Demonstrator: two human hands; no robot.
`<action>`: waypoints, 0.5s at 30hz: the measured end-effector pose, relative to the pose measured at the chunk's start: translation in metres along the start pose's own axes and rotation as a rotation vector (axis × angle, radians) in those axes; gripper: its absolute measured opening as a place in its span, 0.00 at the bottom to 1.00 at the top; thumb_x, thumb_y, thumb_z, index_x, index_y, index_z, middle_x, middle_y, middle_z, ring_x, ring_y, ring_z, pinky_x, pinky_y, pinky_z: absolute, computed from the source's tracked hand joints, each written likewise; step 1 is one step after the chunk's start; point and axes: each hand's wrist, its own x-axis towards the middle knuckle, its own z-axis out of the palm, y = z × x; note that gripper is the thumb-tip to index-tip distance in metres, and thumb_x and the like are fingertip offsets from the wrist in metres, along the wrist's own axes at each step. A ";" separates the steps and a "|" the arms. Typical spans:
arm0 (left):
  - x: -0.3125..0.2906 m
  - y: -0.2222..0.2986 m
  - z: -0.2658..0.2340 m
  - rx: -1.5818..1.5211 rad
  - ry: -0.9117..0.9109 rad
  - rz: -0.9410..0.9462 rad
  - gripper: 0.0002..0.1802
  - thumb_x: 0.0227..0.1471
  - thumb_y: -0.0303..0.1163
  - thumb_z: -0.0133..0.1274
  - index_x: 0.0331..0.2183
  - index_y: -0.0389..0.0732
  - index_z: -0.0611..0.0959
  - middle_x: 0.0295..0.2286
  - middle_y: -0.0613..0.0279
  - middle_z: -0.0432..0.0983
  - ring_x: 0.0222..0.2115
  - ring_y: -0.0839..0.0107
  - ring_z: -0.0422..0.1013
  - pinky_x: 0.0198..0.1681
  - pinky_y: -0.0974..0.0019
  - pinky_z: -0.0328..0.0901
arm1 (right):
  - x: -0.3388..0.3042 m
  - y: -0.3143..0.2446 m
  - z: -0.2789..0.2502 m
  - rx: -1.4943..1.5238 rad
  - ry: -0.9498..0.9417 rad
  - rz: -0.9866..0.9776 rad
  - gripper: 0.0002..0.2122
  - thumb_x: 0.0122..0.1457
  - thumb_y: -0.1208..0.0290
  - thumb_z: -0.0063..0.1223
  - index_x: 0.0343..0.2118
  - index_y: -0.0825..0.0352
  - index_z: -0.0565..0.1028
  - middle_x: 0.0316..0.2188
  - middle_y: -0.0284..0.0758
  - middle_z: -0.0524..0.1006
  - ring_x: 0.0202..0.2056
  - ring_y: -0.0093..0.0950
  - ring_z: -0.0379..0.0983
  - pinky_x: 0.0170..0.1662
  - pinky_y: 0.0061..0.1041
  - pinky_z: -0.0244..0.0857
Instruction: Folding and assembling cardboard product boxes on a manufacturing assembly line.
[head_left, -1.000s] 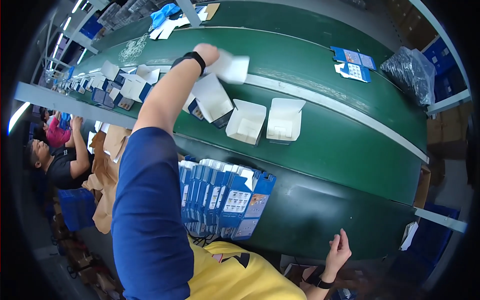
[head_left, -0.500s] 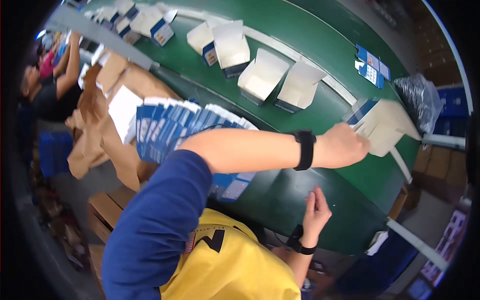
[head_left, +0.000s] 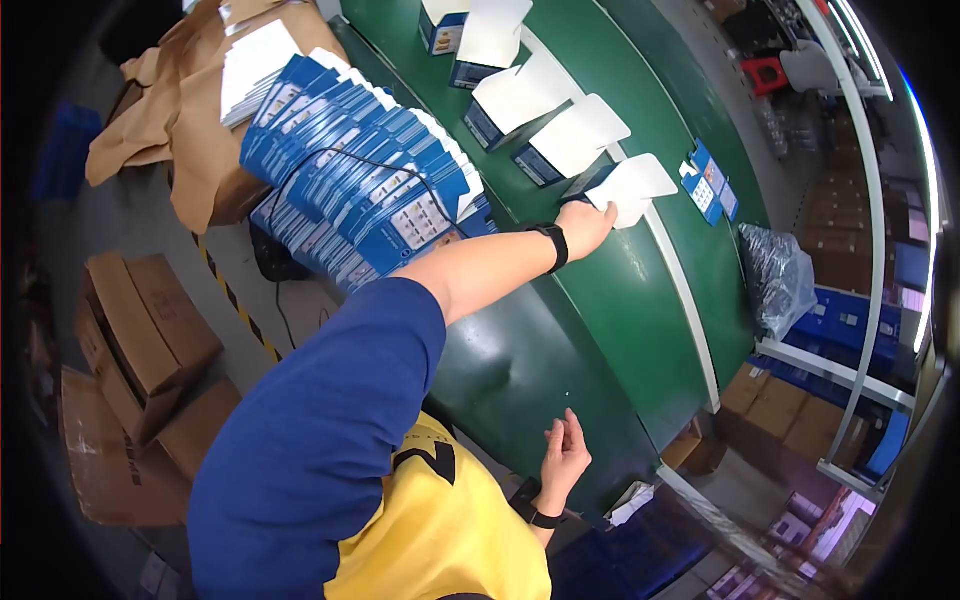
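At the near end of a row of cartons, my left hand [head_left: 587,228] grips a small blue carton [head_left: 636,190] with a raised white lid. Its thumb lies on the carton's white side; the other fingers are partly hidden. The carton stands on or just over the green conveyor belt [head_left: 620,290], beside another open-lidded carton [head_left: 580,135]. My right hand [head_left: 567,458] hovers near the bench's front edge, fingers loosely extended, holding nothing. Under my left arm's reach lies a large fanned stack of flat blue carton blanks [head_left: 350,170].
More open-lidded cartons [head_left: 520,95] line the belt farther left. Across the rail lies a flattened blue carton [head_left: 708,185], near a clear plastic bag [head_left: 775,280]. A black cable [head_left: 370,160] crosses the blanks. Brown paper [head_left: 190,120] and cardboard boxes [head_left: 150,330] are at left.
My left hand has brought the carton from the far right to the end of the row. My right hand remains loosely open near the bench edge. The view has also shifted.
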 end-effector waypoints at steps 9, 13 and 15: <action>-0.164 0.015 -0.125 -0.212 0.024 -0.213 0.27 0.45 0.37 0.54 0.48 0.42 0.68 0.27 0.50 0.75 0.30 0.53 0.72 0.33 0.53 0.66 | 0.036 -0.020 0.043 0.090 -0.346 -0.254 0.12 0.57 0.76 0.49 0.44 0.72 0.73 0.27 0.34 0.77 0.26 0.20 0.73 0.33 0.19 0.69; -0.196 -0.037 -0.125 0.227 0.167 -0.293 0.32 0.42 0.36 0.56 0.50 0.43 0.66 0.39 0.50 0.72 0.44 0.56 0.66 0.44 0.51 0.61 | 0.073 -0.034 0.138 0.689 -0.680 0.185 0.19 0.55 0.77 0.49 0.51 0.72 0.64 0.36 0.38 0.73 0.37 0.26 0.71 0.37 0.23 0.69; -0.198 -0.057 -0.122 0.412 0.266 -0.247 0.33 0.42 0.36 0.57 0.51 0.43 0.66 0.43 0.50 0.70 0.48 0.57 0.63 0.47 0.50 0.58 | 0.083 -0.052 0.179 0.913 -0.698 0.326 0.25 0.54 0.77 0.49 0.55 0.71 0.59 0.40 0.39 0.71 0.41 0.28 0.69 0.39 0.26 0.69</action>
